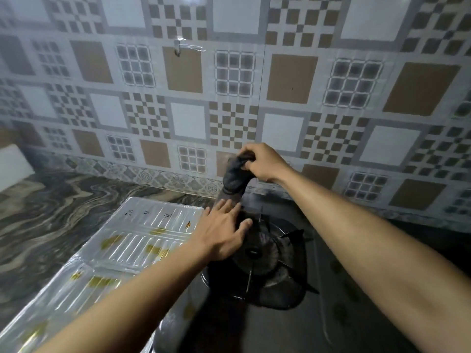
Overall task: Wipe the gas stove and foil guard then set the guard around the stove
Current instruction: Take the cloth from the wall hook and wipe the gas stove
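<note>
A dark grey cloth (234, 175) hangs above the back left of the black gas stove (280, 322). My right hand (265, 161) is shut on the cloth's top end and holds it up. My left hand (224, 231) lies lower, fingers spread against the cloth's bottom end at the edge of the burner grate (270, 261). The silver foil guard (127, 250), ribbed with yellow marks, lies flat on the counter to the left of the stove, its right edge touching the stove's side.
A dark marbled counter (51, 212) runs to the left under the foil guard. A patterned tiled wall (229, 98) stands directly behind the stove. A white object (12, 164) leans at the far left edge.
</note>
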Available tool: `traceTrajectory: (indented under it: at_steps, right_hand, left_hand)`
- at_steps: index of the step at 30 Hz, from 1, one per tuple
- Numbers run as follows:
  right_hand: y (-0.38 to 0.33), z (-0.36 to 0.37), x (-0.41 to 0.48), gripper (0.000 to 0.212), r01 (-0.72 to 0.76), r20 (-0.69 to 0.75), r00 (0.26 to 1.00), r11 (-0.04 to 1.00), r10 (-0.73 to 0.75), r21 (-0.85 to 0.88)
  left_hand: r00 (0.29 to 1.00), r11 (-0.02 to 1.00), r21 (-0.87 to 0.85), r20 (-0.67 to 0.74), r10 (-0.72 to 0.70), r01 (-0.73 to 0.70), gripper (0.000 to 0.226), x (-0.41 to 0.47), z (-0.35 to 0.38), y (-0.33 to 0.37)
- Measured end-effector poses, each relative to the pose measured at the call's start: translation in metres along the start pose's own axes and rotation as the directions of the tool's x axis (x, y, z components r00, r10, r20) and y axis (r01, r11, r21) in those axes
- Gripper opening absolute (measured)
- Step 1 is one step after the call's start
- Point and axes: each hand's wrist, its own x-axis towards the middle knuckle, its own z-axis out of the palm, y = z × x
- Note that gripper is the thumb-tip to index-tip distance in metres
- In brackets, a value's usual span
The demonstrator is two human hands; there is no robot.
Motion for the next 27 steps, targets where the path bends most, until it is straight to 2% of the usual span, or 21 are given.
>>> traceTrajectory:
  at_steps: [2,4,5,7,9,10,14,18,20,25,27]
  right_hand:
    - [0.009,0.009,-0.001,0.036,0.045,0.142,0.989,0.996,-0.035,-0.071]
    - [0.021,0.02,-0.002,0.038,0.095,0.366,0.931,0.972,-0.011,-0.214]
    - [0.026,0.024,-0.003,0.034,0.114,0.43,0.903,0.956,0.014,-0.272]
    - [0.031,0.03,-0.003,0.027,0.118,0.393,0.92,0.957,-0.005,-0.265]
    - [0.035,0.041,0.002,0.034,0.118,0.299,0.953,0.971,-0.052,-0.207]
    - [0.037,0.048,0.004,0.04,0.128,0.302,0.951,0.969,-0.059,-0.213]
    - [0.053,0.076,0.007,0.057,0.135,0.473,0.881,0.947,0.02,-0.29]
    - [0.062,0.07,0.015,0.053,0.187,0.588,0.808,0.941,0.016,-0.283]
    - [0.062,0.06,0.017,0.048,0.168,0.566,0.824,0.958,-0.006,-0.234]
    - [0.063,0.052,0.021,0.029,0.127,0.354,0.93,0.989,-0.094,-0.071]
    - [0.061,0.057,0.024,0.034,0.136,0.383,0.919,0.987,-0.091,-0.091]
  left_hand:
    - [0.991,0.997,0.069,0.13,-0.029,0.021,0.078,-0.003,0.014,-0.004]
    - [0.986,0.994,0.107,0.164,-0.023,0.005,0.079,-0.008,0.022,-0.006]
    - [0.988,0.992,0.124,0.154,-0.015,-0.005,0.08,-0.009,0.023,-0.006]
    - [0.991,0.988,0.156,0.13,-0.013,-0.007,0.083,-0.01,0.023,-0.006]
    - [0.994,0.981,0.191,0.108,-0.037,0.016,0.086,-0.007,0.025,-0.004]
    - [0.994,0.978,0.207,0.098,-0.052,0.031,0.087,-0.006,0.027,-0.002]
    - [0.988,0.98,0.179,0.112,-0.106,0.085,0.09,-0.004,0.034,0.008]
    - [0.987,0.977,0.193,0.119,-0.112,0.087,0.089,-0.003,0.036,0.005]
    - [0.986,0.976,0.201,0.124,-0.114,0.087,0.089,-0.002,0.038,0.004]
    - [0.986,0.974,0.214,0.132,-0.103,0.073,0.085,-0.001,0.036,0.005]
    - [0.986,0.972,0.225,0.136,-0.101,0.069,0.085,-0.002,0.036,0.006]
